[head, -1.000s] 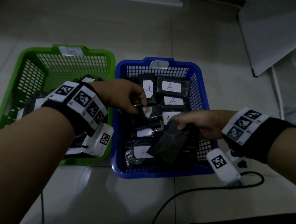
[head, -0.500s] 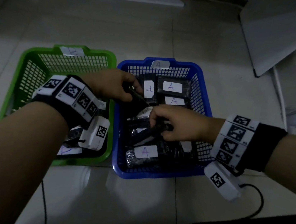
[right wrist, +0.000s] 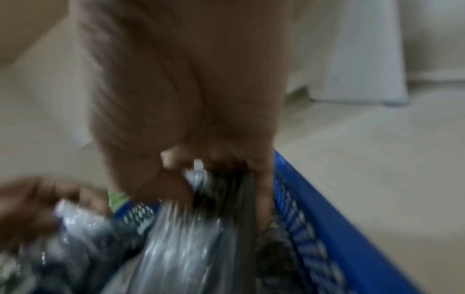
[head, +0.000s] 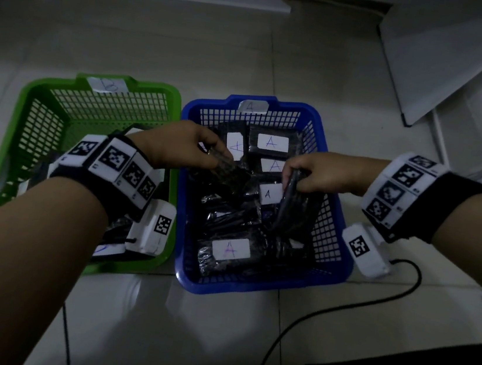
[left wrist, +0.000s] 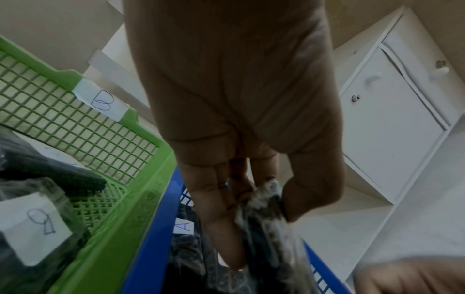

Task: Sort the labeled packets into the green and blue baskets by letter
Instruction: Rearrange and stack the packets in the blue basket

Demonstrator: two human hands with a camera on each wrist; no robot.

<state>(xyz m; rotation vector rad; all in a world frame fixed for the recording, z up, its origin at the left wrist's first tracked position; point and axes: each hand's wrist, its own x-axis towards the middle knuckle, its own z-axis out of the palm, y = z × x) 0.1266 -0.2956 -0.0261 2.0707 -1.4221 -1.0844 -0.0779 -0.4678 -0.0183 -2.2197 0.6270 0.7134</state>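
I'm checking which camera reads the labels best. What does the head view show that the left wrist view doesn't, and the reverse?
Head only: the right hand gripping a dark packet, and several A-labelled packets in the blue basket.
Left wrist only: a clearly legible B tag on the green basket.
Both: the left hand pinching a packet over the blue basket.

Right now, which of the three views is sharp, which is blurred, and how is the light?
Head view: dim but fairly sharp; the A labels in the blue basket are readable. Left wrist view: brighter; the B tag on the green basket is sharp, though the packet pinched by the left hand is smeared. Right wrist view: strong motion blur over the right hand and its packet.
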